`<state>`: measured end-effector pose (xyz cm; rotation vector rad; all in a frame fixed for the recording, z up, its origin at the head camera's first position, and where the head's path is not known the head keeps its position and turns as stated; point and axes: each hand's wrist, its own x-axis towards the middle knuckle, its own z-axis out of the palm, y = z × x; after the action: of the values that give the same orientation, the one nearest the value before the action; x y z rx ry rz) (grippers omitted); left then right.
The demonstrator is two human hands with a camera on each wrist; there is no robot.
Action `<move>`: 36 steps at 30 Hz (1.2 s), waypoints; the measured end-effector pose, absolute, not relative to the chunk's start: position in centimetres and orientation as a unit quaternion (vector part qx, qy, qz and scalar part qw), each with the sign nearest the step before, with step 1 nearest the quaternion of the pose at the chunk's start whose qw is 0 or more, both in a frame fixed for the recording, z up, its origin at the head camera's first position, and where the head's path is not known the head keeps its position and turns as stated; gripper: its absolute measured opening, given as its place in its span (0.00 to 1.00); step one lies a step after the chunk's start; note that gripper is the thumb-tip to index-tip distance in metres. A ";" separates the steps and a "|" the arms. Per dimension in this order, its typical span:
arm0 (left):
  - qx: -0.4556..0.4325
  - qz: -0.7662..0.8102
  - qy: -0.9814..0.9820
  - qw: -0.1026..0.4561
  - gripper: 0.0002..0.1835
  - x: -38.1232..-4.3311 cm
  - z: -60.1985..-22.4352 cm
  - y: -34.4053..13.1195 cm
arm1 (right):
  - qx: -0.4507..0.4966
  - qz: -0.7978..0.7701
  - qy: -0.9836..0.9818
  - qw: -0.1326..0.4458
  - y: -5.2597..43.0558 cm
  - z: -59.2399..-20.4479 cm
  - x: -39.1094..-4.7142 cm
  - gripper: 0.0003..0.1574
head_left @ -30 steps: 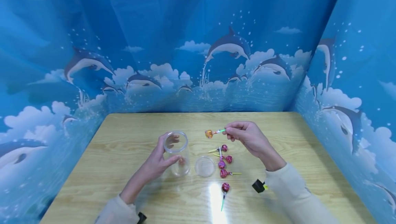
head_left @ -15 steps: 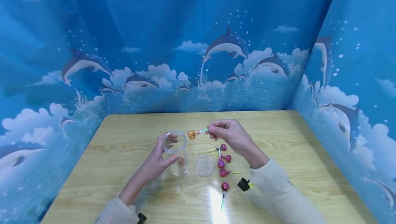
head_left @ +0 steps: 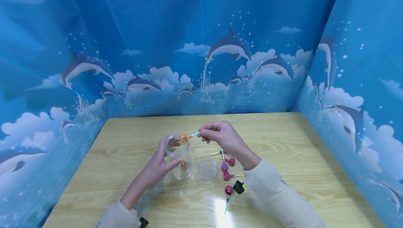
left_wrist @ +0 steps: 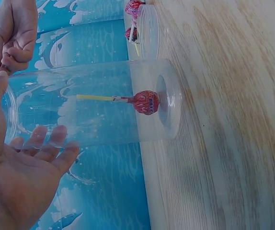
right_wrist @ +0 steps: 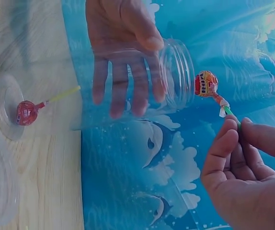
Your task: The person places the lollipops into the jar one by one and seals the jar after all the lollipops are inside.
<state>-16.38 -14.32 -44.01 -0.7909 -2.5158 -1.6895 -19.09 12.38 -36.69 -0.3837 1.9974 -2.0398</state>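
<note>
Pinching the thin green stick (head_left: 196,133) of an orange lollipop (head_left: 183,138), the right hand (head_left: 221,136) has its thumb and first finger close together and its other fingers curled in. The orange candy is just above the round mouth of a clear jar (head_left: 186,155). I cannot tell if it touches the rim. The left hand (head_left: 160,161) holds the jar near the top, with the thumb on one side and the fingers spread a little on the other side.

The jar stands up on the wooden table (head_left: 132,133). A red lollipop (left_wrist: 146,102) sits at the bottom of it, candy down, with its yellow stick pointing up. Right beside the jar, a clear round lid (head_left: 207,169) lies flat. Past the lid are more lollipops (head_left: 226,176) with red and purple wrappers. The purple one lies across another one's stick, and the right hand hides part of one. Both arms have light sleeves (head_left: 274,186). Behind the table hangs a blue cloth (head_left: 157,18) with dolphins and white clouds.
</note>
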 end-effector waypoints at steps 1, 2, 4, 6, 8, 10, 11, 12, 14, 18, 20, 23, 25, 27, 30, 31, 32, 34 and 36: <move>-0.253 -0.539 -0.804 0.005 0.43 -16.4 -44.0 -14.3 | -0.137 -0.700 0.689 0.129 12.3 -36.6 -19.1 0.16; -0.254 -0.538 -0.804 0.005 0.43 -16.3 -44.0 -14.3 | -0.138 -0.699 0.690 0.129 12.1 -36.6 -19.1 0.15; -0.253 -0.538 -0.804 0.005 0.44 -16.3 -43.9 -14.4 | -0.142 -0.696 0.692 0.128 11.9 -36.4 -19.1 0.14; -0.254 -0.539 -0.803 0.006 0.44 -16.3 -43.9 -14.4 | -0.147 -0.690 0.698 0.125 11.7 -36.3 -19.1 0.14; -0.254 -0.537 -0.804 0.007 0.44 -16.2 -43.8 -14.4 | -0.153 -0.681 0.706 0.122 11.5 -36.2 -19.3 0.14; -0.255 -0.536 -0.805 0.008 0.43 -16.2 -43.7 -14.4 | -0.164 -0.664 0.720 0.116 11.3 -36.0 -19.3 0.14; -0.253 -0.534 -0.807 0.008 0.43 -16.2 -43.7 -14.4 | -0.170 -0.653 0.729 0.112 11.2 -35.9 -19.4 0.15; -0.252 -0.531 -0.809 0.008 0.43 -16.2 -43.6 -14.4 | -0.176 -0.644 0.737 0.109 11.1 -35.8 -19.4 0.15; -0.250 -0.529 -0.811 0.006 0.43 -16.2 -43.5 -14.3 | -0.186 -0.626 0.750 0.104 10.9 -35.6 -19.4 0.16; -0.238 -0.527 -0.816 -0.003 0.43 -16.3 -43.1 -14.2 | -0.200 -0.598 0.770 0.097 10.6 -35.2 -19.5 0.16; -0.223 -0.523 -0.822 -0.009 0.43 -16.3 -42.8 -14.1 | -0.206 -0.585 0.778 0.094 10.4 -35.0 -19.6 0.16; -0.194 -0.515 -0.835 -0.014 0.41 -16.4 -42.4 -13.9 | -0.219 -0.571 0.786 0.093 10.2 -34.8 -19.7 0.15; -0.179 -0.510 -0.841 -0.017 0.40 -16.5 -42.2 -13.8 | -0.226 -0.563 0.790 0.093 10.1 -34.7 -19.7 0.14; -0.170 -0.510 -0.843 -0.018 0.40 -16.5 -42.1 -13.7 | -0.231 -0.557 0.792 0.095 10.0 -34.6 -19.8 0.14; -0.171 -0.511 -0.842 -0.021 0.41 -16.6 -42.0 -13.6 | -0.235 -0.552 0.794 0.097 10.0 -34.6 -19.8 0.14; -0.171 -0.511 -0.842 -0.021 0.41 -16.5 -42.0 -13.6 | -0.236 -0.552 0.794 0.099 10.0 -34.6 -19.9 0.14; -0.173 -0.513 -0.841 -0.021 0.41 -16.5 -42.0 -13.6 | -0.237 -0.551 0.794 0.099 10.0 -34.6 -19.9 0.14; -0.173 -0.511 -0.842 -0.020 0.42 -16.5 -42.1 -13.5 | -0.239 -0.547 0.796 0.097 10.2 -34.7 -20.0 0.15; -0.175 -0.511 -0.841 -0.018 0.43 -16.4 -42.2 -13.5 | -0.239 -0.543 0.800 0.094 10.5 -34.8 -20.0 0.15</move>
<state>-16.45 -13.50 -42.15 -0.5550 -2.6736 -1.6251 -20.05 10.46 -34.76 -0.7077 2.3718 -1.6104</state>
